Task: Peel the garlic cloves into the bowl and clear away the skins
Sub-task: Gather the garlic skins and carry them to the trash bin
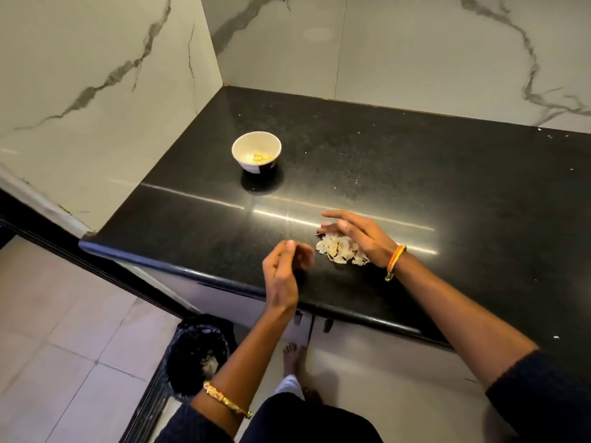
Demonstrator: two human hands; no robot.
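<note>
Head view. Black polished desk (383, 161) set into a corner of marble-veined wall panels (96, 75); its rounded front edge runs from lower right up to the left corner.

Bowl (256, 151): white, standing upright on the desk toward the back-left corner, well apart from both hands. Peeled garlic cloves (261, 158), pale yellow, lie in its bottom; exact count cannot be told.

Garlic skins (339, 251): one loose papery heap, white with a few brown bits, on the desk near the front edge, roughly midway along it. Small white flecks are scattered over the desk toward the right and back edges.

Right hand (355, 235): lies over the far side of the heap, palm turned toward it, fingers (335, 215) straight and spread wide, reaching toward the left corner. The heel of the hand touches the skins. An orange thread band (396, 259) sits on the wrist.

Left hand (286, 266): raised just above the front edge, just beside the heap on its left, not touching it. Fingers loosely curled, thumb tip close to the fingertips; nothing visible between them. A gold bangle (225, 399) sits on the forearm.

Below the desk: a black bin (198, 353) with a dark liner stands on the tiled floor (64, 314), under the left forearm; pale scraps show inside it. A bare foot (292, 356) stands by the cabinet front.
</note>
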